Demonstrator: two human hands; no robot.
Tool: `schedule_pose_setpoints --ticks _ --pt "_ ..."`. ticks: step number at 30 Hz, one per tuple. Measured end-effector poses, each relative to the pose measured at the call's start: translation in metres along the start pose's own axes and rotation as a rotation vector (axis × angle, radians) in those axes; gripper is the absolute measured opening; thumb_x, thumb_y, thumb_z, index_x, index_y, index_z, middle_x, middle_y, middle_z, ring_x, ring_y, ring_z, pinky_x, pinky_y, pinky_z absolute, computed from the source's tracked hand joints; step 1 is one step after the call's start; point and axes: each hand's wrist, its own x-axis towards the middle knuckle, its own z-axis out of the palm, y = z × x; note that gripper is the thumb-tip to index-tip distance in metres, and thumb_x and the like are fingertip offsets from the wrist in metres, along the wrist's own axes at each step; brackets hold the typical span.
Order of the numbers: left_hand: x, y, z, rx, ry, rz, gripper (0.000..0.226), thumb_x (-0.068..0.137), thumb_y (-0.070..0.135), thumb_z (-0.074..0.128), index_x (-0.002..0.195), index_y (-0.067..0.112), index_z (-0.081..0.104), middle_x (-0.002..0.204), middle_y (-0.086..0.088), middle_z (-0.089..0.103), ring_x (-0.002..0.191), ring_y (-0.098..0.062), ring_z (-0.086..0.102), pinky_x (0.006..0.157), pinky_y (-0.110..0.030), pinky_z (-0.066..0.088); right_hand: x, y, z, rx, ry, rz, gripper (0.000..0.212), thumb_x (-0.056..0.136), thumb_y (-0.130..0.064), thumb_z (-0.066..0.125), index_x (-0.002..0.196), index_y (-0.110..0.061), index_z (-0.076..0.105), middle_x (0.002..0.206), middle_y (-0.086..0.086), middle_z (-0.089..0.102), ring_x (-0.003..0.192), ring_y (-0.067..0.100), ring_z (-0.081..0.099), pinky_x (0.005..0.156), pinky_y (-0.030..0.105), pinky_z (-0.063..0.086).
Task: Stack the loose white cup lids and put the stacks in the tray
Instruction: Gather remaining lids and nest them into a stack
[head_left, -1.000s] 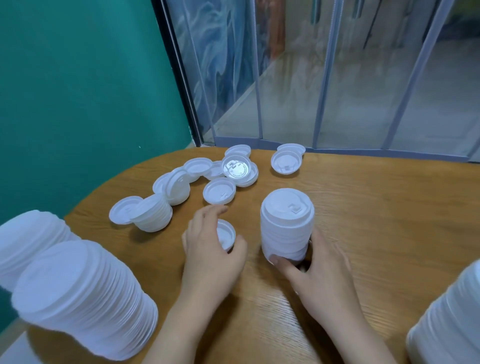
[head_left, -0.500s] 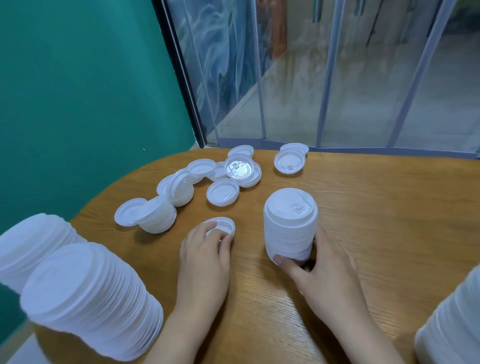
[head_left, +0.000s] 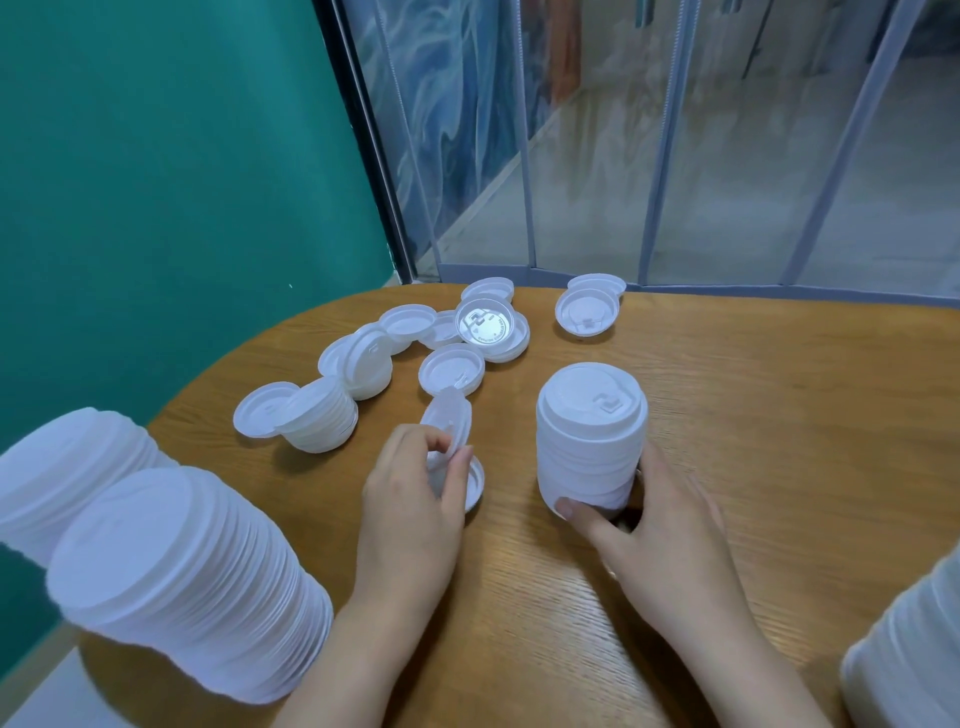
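Note:
An upright stack of white lids stands mid-table, and my right hand grips its base from the near side. My left hand pinches a single white lid tilted up on its edge, with another lid lying flat under the fingers. Several loose white lids lie scattered farther back, along with a short leaning stack. No tray is in view.
Tall leaning lid stacks crowd the near left corner, and another stack sits at the near right edge. The round wooden table ends at a teal wall on the left and a glass partition behind.
My left hand has lifted one lid from flat on the table up onto its edge. My right hand stays on the stack's base.

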Motion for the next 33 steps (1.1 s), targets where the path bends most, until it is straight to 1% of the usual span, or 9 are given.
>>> schedule_pose_setpoints --ticks 6,10,16,19,21,26,29,31,33 --pt "0.002 0.015 -0.007 -0.369 0.064 -0.216 0.017 0.097 0.018 0.071 0.106 0.03 0.063 0.095 0.018 0.071 0.095 -0.003 0.069 0.082 -0.014 0.051 0.0 0.0 -0.001 -0.005 -0.009 -0.001 0.051 0.075 -0.056 0.079 0.116 -0.039 0.053 0.093 -0.026 0.058 0.09 -0.008 0.04 0.109 0.054 0.037" --pt "0.005 0.016 -0.007 -0.549 -0.005 -0.306 0.028 0.1 0.015 0.067 0.124 0.028 0.06 0.092 0.007 0.076 0.085 -0.006 0.072 0.076 -0.019 0.055 0.0 0.0 -0.001 -0.01 -0.014 -0.008 0.054 0.075 -0.057 0.079 0.119 -0.04 0.052 0.095 -0.028 0.058 0.096 -0.023 0.039 0.109 0.055 0.037" --pt "0.004 -0.002 -0.001 -0.143 -0.151 -0.173 0.024 0.105 0.027 0.055 0.124 0.029 0.069 0.103 0.015 0.065 0.096 -0.003 0.059 0.082 -0.013 0.044 0.0 -0.002 -0.002 0.018 -0.015 0.002 0.051 0.074 -0.055 0.08 0.114 -0.042 0.052 0.096 -0.031 0.058 0.097 -0.019 0.045 0.106 0.056 0.041" --pt "0.004 -0.004 -0.003 -0.029 -0.268 -0.201 0.049 0.095 0.055 0.062 0.139 0.034 0.057 0.118 0.019 0.053 0.114 -0.005 0.051 0.101 -0.028 0.044 0.0 -0.003 -0.001 0.019 -0.019 0.004 0.051 0.074 -0.055 0.08 0.114 -0.041 0.052 0.095 -0.03 0.058 0.095 -0.016 0.045 0.107 0.057 0.04" --pt "0.004 -0.004 -0.006 0.04 -0.341 -0.244 0.071 0.081 0.069 0.071 0.143 0.041 0.049 0.123 0.024 0.047 0.122 -0.007 0.043 0.102 -0.029 0.037 0.0 -0.003 -0.001 0.019 -0.016 0.002 0.05 0.073 -0.055 0.079 0.112 -0.039 0.053 0.094 -0.029 0.059 0.093 -0.012 0.045 0.106 0.058 0.04" --pt "0.006 -0.004 -0.007 0.187 -0.332 -0.175 0.075 0.079 0.065 0.075 0.142 0.035 0.049 0.129 0.019 0.052 0.123 -0.003 0.041 0.101 -0.023 0.02 -0.001 -0.004 -0.001 0.026 -0.007 -0.003 0.048 0.073 -0.053 0.081 0.109 -0.038 0.054 0.09 -0.029 0.058 0.098 -0.02 0.044 0.103 0.057 0.042" --pt "0.007 0.006 -0.007 -0.007 -0.186 -0.259 0.069 0.077 0.059 0.079 0.134 0.034 0.051 0.125 0.02 0.057 0.113 0.003 0.045 0.103 -0.022 0.034 -0.001 -0.005 -0.002 0.027 -0.01 -0.005 0.047 0.073 -0.053 0.081 0.107 -0.038 0.053 0.09 -0.028 0.058 0.101 -0.017 0.044 0.101 0.054 0.043" --pt "0.013 0.019 -0.012 -0.305 -0.073 -0.364 0.064 0.076 0.053 0.085 0.127 0.03 0.052 0.122 0.017 0.063 0.105 0.01 0.056 0.089 -0.009 0.044 -0.001 -0.005 -0.002 0.032 -0.014 -0.006 0.046 0.074 -0.052 0.082 0.108 -0.039 0.053 0.09 -0.028 0.059 0.102 -0.018 0.044 0.101 0.054 0.043" --pt "0.019 0.032 -0.018 -0.51 -0.017 -0.364 0.06 0.074 0.054 0.085 0.12 0.029 0.055 0.115 0.015 0.069 0.101 0.009 0.063 0.086 -0.015 0.051 -0.001 -0.005 -0.002 0.037 -0.016 -0.005 0.047 0.074 -0.051 0.082 0.109 -0.039 0.053 0.09 -0.029 0.058 0.101 -0.02 0.043 0.102 0.055 0.043"
